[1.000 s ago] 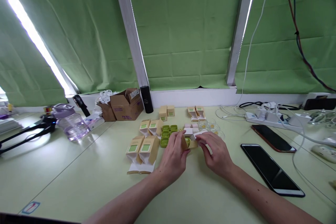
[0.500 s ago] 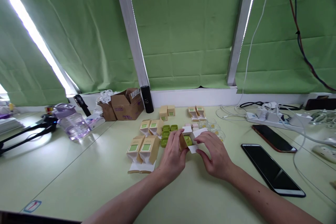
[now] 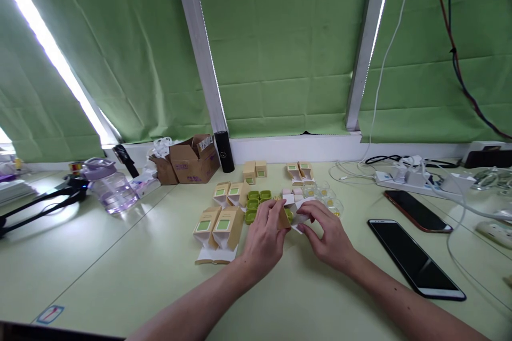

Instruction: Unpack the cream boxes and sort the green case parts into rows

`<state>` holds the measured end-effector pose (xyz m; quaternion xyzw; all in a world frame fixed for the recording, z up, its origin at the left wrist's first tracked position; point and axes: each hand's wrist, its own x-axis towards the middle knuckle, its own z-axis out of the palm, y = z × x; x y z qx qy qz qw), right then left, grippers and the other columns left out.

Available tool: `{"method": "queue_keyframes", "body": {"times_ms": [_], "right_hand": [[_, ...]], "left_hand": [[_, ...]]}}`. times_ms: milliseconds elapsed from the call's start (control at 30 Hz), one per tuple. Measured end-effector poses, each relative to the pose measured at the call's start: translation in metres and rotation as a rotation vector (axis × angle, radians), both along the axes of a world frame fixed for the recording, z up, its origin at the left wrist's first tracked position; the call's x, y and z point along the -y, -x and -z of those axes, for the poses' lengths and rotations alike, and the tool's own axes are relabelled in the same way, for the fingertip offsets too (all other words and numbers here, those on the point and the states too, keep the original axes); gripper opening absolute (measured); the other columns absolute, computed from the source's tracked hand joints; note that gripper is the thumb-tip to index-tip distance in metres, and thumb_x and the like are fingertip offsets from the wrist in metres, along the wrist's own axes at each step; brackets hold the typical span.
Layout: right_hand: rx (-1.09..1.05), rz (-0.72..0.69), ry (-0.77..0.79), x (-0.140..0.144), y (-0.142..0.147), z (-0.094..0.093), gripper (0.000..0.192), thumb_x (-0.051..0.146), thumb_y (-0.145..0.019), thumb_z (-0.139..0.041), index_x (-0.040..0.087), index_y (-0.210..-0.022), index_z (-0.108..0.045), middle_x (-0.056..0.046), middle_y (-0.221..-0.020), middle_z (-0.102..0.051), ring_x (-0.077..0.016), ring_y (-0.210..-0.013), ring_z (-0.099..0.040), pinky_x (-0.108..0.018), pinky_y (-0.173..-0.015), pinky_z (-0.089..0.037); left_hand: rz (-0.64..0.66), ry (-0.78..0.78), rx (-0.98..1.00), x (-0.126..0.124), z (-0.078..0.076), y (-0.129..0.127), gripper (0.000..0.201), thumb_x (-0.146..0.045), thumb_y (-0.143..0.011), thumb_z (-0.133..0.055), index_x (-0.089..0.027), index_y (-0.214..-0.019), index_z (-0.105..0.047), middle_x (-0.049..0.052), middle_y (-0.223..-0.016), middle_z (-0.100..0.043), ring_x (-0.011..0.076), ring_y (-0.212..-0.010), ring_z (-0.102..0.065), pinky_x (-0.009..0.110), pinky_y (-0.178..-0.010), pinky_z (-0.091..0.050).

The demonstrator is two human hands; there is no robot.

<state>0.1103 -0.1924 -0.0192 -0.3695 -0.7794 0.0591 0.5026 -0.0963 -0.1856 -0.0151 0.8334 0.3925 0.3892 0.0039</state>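
My left hand is wrapped round a small brown cardboard box, tilted with its open end towards the right. A green piece shows inside the opening. The thumb and fingers of my right hand pinch a white flap of this box. Just behind my left hand are several green square containers. Pink blocks and clear round plastic pieces with yellow spots lie beyond the box. Left of my hands stand open brown boxes with green labels and white flaps.
More small boxes stand farther back, one pair left and another right. Two phones and a power strip with cables lie on the right. At left are a water bottle, a carton and a black cylinder.
The box in my hands has turned, so less of the green piece inside shows. My right fingers have bent its white flap inward; pink blocks behind show more clearly.
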Motion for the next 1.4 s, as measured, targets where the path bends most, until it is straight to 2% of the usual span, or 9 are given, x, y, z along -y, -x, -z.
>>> {"method": "queue_keyframes", "body": {"times_ms": [133,333,567,767,900,1167,1400], "right_hand": [[-0.092,0.046,0.13,-0.001,0.005,-0.001,0.011,0.028,-0.098,-0.057,0.023,-0.1,-0.065,-0.008,-0.102,-0.065,-0.0193,-0.077,-0.061,-0.033,-0.069,-0.053],[-0.114,0.059,0.227,-0.003,0.013,0.005,0.014,0.032,-0.097,-0.059,0.022,-0.092,-0.067,-0.008,-0.097,-0.061,-0.0217,-0.084,-0.061,-0.035,-0.072,-0.052],[-0.24,0.017,0.302,-0.007,0.013,0.009,0.024,0.04,-0.098,-0.059,0.023,-0.08,-0.058,-0.006,-0.093,-0.06,-0.0189,-0.076,-0.059,-0.033,-0.065,-0.052],[-0.417,-0.023,0.383,-0.005,0.011,0.006,0.03,0.05,-0.098,-0.058,0.023,-0.085,-0.06,-0.009,-0.109,-0.064,-0.0227,-0.1,-0.062,-0.032,-0.075,-0.057],[-0.566,-0.066,0.482,-0.005,0.009,0.006,0.035,0.057,-0.096,-0.06,0.022,-0.095,-0.061,-0.008,-0.108,-0.067,-0.0218,-0.092,-0.064,-0.033,-0.073,-0.059],[-0.724,-0.119,0.519,-0.008,0.006,0.002,0.04,0.061,-0.09,-0.067,0.021,-0.09,-0.06,-0.009,-0.108,-0.07,-0.0188,-0.079,-0.062,-0.033,-0.062,-0.058],[-0.872,-0.295,0.629,0.001,0.006,-0.007,0.038,0.058,-0.09,-0.069,0.023,-0.088,-0.054,-0.008,-0.104,-0.075,-0.0186,-0.076,-0.066,-0.029,-0.057,-0.056]], "left_hand": [[-0.025,-0.056,-0.082,0.002,-0.001,-0.001,0.069,-0.011,-0.09,-0.059,-0.024,-0.153,-0.032,0.014,-0.13,-0.055,0.0286,-0.124,-0.057,0.043,-0.093,-0.06],[0.001,-0.125,-0.175,0.003,0.001,-0.003,0.065,-0.012,-0.093,-0.056,-0.024,-0.153,-0.032,0.015,-0.129,-0.056,0.029,-0.122,-0.057,0.044,-0.094,-0.06],[-0.012,-0.156,-0.221,0.005,-0.002,-0.004,0.064,-0.014,-0.095,-0.057,-0.022,-0.154,-0.032,0.015,-0.129,-0.057,0.0291,-0.122,-0.057,0.042,-0.092,-0.061],[-0.094,-0.169,-0.23,0.004,-0.004,-0.002,0.063,-0.016,-0.095,-0.057,-0.022,-0.153,-0.034,0.015,-0.127,-0.058,0.0295,-0.121,-0.058,0.038,-0.082,-0.062],[-0.121,-0.172,-0.212,0.002,-0.002,0.0,0.065,-0.015,-0.094,-0.058,-0.022,-0.153,-0.034,0.015,-0.127,-0.057,0.0297,-0.121,-0.057,0.037,-0.08,-0.062],[-0.119,-0.19,-0.182,0.0,-0.002,0.001,0.064,-0.016,-0.094,-0.059,-0.025,-0.153,-0.035,0.014,-0.126,-0.058,0.0293,-0.119,-0.058,0.037,-0.081,-0.062],[-0.152,-0.264,-0.245,-0.004,-0.004,0.003,0.061,-0.016,-0.095,-0.057,-0.023,-0.153,-0.04,0.014,-0.124,-0.059,0.0291,-0.118,-0.059,0.034,-0.074,-0.061]]}}
